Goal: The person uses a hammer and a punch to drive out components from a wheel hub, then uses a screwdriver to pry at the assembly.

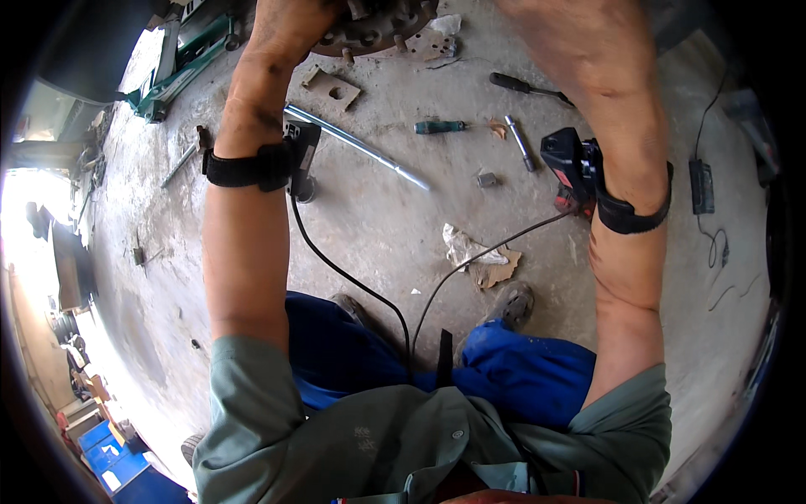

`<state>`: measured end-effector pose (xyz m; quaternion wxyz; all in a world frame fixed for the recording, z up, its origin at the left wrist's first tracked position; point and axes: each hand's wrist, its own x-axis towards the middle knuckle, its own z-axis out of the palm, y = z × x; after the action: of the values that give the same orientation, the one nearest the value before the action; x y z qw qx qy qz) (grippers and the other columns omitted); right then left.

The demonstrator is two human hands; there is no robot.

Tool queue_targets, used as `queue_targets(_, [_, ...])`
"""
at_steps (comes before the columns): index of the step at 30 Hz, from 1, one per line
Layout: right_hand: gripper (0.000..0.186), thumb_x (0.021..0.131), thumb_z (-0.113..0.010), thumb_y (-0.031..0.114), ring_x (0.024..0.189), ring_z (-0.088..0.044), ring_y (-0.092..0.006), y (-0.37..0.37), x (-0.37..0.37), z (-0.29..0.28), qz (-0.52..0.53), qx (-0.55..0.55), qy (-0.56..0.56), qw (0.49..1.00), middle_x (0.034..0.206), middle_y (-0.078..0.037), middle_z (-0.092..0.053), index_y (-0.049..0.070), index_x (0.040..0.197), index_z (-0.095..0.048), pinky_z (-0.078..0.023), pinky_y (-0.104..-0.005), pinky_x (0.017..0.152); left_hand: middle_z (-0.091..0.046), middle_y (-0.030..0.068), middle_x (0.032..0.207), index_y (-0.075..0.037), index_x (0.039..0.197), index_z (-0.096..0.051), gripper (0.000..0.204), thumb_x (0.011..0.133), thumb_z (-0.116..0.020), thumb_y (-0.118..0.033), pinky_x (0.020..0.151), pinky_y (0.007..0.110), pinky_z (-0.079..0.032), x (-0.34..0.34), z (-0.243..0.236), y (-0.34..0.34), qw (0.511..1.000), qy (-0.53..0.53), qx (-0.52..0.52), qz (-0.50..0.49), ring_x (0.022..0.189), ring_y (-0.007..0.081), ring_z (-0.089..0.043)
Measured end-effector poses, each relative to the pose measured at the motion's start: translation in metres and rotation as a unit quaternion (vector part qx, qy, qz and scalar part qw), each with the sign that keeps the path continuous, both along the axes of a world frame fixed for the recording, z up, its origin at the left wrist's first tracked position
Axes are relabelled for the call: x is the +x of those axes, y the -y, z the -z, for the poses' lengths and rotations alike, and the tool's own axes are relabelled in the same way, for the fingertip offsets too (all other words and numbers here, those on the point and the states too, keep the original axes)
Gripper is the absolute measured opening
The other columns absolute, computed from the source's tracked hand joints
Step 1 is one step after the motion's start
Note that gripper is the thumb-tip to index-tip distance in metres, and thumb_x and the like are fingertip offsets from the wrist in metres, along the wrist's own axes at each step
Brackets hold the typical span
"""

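Observation:
My left hand (294, 25) is at the top edge, against a dark round metal hub with studs (378, 34); its fingers are out of sight. My right hand (562, 38) reaches out of the top edge right of the hub, its fingers also hidden. Each wrist wears a black strapped device with a cable. Below the hub lie a rusty metal plate with a hole (327, 82), a long silver bar (344, 139), a green-handled screwdriver (438, 127), a silver extension piece (519, 144), a metal socket (487, 180) and a black-handled tool (510, 82).
A green floor jack (155, 101) is at upper left. Torn paper and cardboard (491, 269) lie near my feet (512, 307). A black adapter with cable (701, 186) is at right. Blue bins (113, 458) and clutter line the left. The floor (159, 294) is stained concrete.

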<state>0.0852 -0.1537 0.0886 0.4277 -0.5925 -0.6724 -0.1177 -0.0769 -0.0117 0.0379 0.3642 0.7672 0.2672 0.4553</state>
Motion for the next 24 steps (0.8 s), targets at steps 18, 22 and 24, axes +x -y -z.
queue_targets(18, [0.039,0.078,-0.071,0.017,0.087,-0.065,-0.042,-0.002,0.011,0.014,0.014,-0.001,0.012,1.0,0.089,-0.026,-0.065,-0.004,0.108,-0.058,-0.054,-0.0436,0.076,-0.066,0.0038,0.107,0.001,0.12,-0.06,0.025,0.099,-0.058,-0.012,0.083,0.027,-0.049,-0.007,0.013,0.017,0.996,-0.013,-0.081,0.023,0.095,0.0104,-0.059])
queue_targets(22, [0.041,0.077,-0.072,0.016,0.084,-0.065,-0.0424,-0.003,0.02,0.019,0.007,-0.052,0.067,0.996,0.089,-0.026,-0.065,-0.004,0.109,-0.057,-0.055,-0.0434,0.071,-0.066,0.0047,0.111,0.002,0.12,-0.06,0.024,0.098,-0.059,-0.009,0.087,0.028,-0.048,0.001,0.02,0.016,0.996,0.061,0.002,0.058,0.099,0.0127,-0.059])
queue_targets(24, [0.041,0.077,-0.072,0.016,0.082,-0.066,-0.0422,-0.003,0.023,0.022,-0.032,0.022,0.078,0.996,0.088,-0.025,-0.065,-0.005,0.11,-0.057,-0.055,-0.0435,0.069,-0.066,0.0055,0.112,0.002,0.122,-0.059,0.026,0.098,-0.059,-0.007,0.089,0.029,-0.047,-0.004,0.017,0.017,0.999,0.003,-0.001,0.044,0.102,0.0143,-0.058])
